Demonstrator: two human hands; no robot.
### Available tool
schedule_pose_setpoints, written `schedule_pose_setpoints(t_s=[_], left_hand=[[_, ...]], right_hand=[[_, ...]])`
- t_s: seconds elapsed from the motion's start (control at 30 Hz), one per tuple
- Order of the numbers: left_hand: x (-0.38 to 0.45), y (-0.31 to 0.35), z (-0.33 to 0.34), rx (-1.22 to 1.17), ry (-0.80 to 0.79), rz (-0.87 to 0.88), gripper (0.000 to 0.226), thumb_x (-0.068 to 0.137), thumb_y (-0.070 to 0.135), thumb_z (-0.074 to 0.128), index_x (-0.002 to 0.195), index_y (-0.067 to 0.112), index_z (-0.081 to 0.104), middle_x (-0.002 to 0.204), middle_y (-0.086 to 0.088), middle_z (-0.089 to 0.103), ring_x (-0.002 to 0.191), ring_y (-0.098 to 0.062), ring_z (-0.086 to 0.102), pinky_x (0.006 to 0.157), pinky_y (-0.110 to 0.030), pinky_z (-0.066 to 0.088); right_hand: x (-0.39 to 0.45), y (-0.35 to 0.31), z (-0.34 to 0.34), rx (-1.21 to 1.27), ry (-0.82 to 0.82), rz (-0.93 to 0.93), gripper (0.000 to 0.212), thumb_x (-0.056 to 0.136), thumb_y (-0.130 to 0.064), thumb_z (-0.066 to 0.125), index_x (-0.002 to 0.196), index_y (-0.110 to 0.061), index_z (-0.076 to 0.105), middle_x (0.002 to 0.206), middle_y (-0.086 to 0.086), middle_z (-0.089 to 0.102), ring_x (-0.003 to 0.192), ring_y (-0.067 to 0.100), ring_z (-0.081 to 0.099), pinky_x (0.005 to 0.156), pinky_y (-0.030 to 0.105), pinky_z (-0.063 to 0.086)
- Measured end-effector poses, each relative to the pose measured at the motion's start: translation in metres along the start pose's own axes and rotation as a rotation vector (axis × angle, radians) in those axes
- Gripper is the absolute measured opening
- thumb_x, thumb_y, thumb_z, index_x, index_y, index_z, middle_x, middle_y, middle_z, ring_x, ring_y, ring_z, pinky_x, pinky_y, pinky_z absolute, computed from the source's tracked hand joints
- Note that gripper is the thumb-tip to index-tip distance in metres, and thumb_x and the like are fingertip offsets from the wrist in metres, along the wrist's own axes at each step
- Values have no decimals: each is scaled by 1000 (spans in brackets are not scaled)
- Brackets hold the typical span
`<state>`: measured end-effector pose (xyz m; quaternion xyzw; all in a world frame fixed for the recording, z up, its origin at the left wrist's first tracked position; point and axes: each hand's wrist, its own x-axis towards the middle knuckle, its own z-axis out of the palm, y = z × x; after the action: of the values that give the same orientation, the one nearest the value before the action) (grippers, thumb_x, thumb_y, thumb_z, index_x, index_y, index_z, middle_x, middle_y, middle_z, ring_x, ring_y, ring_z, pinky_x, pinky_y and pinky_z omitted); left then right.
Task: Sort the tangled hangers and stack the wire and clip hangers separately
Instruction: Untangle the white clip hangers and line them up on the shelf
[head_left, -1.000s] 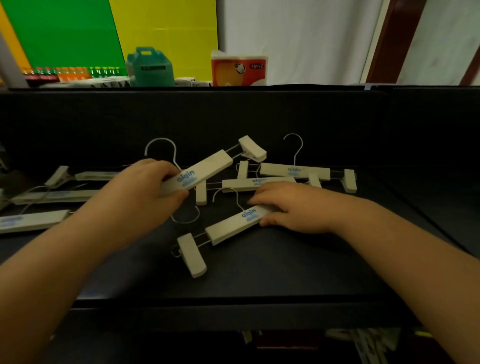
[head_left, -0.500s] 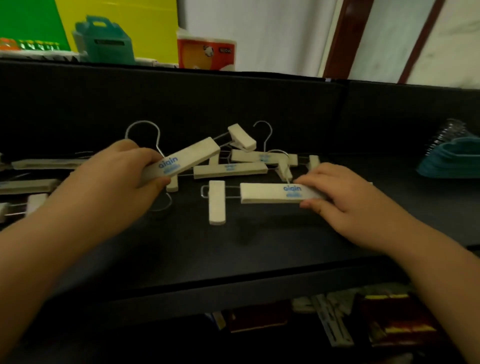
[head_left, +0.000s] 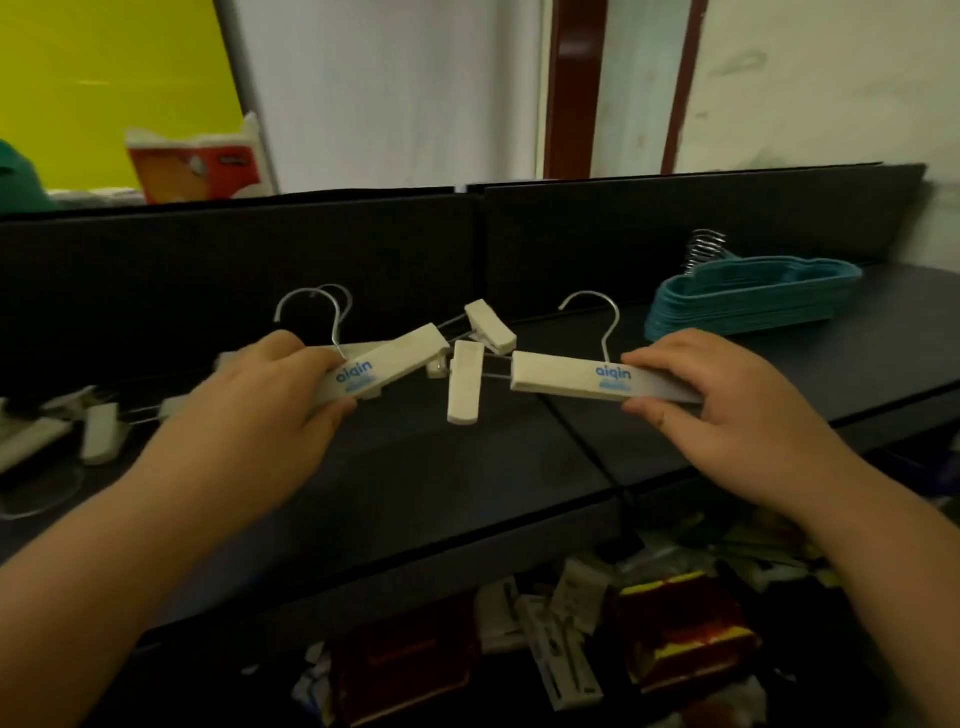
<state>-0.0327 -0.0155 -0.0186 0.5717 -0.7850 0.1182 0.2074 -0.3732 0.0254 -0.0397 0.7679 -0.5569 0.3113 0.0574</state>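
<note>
My left hand (head_left: 260, 410) grips a cream clip hanger (head_left: 387, 366) by its bar, tilted up to the right, with a second hook showing behind it. My right hand (head_left: 722, 410) holds another cream clip hanger (head_left: 566, 379) level above the black table (head_left: 415, 493), one of its clips (head_left: 465, 382) dangling at its left end. Both hangers are lifted and nearly meet in the middle. More cream clip hangers (head_left: 98, 431) lie at the far left. A neat stack of teal hangers (head_left: 753, 301) with metal hooks sits at the right rear.
A black back panel (head_left: 311, 249) stands behind the table. Beyond it are an orange-and-white packet (head_left: 197, 166) and a yellow wall. Below the table's front edge lies clutter of boxes and packets (head_left: 623, 639).
Both hands lifted their clip hangers off the table. The right hand's hanger came up and rightward. My view turned right, so the teal stack came fully into sight.
</note>
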Motion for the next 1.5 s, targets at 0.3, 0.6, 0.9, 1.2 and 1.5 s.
schedule_pose_setpoints(t_s=[0.3,0.6,0.9,1.2,1.5], left_hand=[[50,190,49,-49,-20,65,46,90,44,53,133,30,49,109,13,42,89,-6,46,75,-25,41],[111,295,85,-60,-66,120,46,87,43,55,131,29,51,99,12,42,85,-6,46,72,-25,42],[183,366,112,-64,-3,264,49,84,46,51,128,23,56,93,11,43,82,-10,47,70,-32,47],[269,486,129,72,65,240,45,88,47,47,127,26,53,100,6,48,89,-17,50,79,-39,48],[345,629,164,115,-13,150,42,90,46,42,125,26,55,115,3,51,105,-17,49,91,-35,43]], right_hand=[[-41,171,-78,58,26,26,40,88,-38,67,126,-26,64,109,-18,58,103,1,53,89,25,46],[-41,283,-111,74,18,72,41,88,-39,67,126,-26,64,111,-18,59,105,0,53,91,24,46],[-22,376,-145,-17,109,123,39,87,-32,72,124,-23,66,110,-11,62,101,3,55,87,15,41],[6,523,-192,2,196,83,39,86,-37,70,122,-25,67,108,-12,63,96,0,54,79,3,36],[43,665,-235,66,147,-16,37,83,-33,74,119,-22,69,102,-9,64,90,5,56,75,4,36]])
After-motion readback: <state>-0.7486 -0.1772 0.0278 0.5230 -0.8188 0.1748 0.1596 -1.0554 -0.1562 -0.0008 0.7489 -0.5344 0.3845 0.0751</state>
